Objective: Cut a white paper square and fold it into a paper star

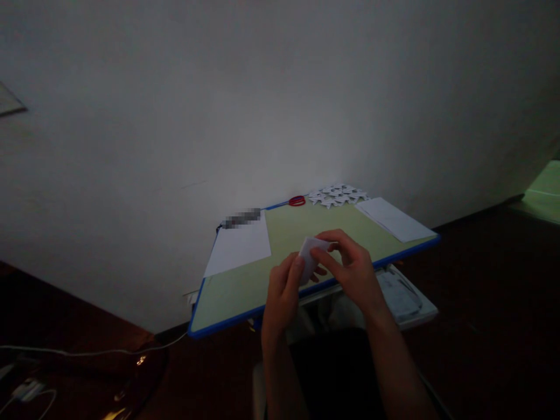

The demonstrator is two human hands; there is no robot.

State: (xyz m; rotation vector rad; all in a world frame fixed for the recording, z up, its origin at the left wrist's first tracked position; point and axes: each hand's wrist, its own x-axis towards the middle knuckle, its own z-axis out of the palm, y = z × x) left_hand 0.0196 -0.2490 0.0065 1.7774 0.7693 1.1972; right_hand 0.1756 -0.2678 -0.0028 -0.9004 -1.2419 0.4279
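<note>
Both my hands hold one small folded piece of white paper (310, 255) just above the near edge of a small desk (227, 291) with a pale green top and blue rim. My left hand (283, 290) pinches the paper's lower left side between thumb and fingers. My right hand (350, 265) grips its upper right corner, fingers curled over it. Part of the paper is hidden behind my fingers.
A white sheet (240, 244) lies on the desk's left, a stack of white sheets (395, 219) on its right. Several folded white paper shapes (336, 195) and red-handled scissors (297, 200) sit at the far edge by the wall. Cables (87, 352) lie on the dark floor.
</note>
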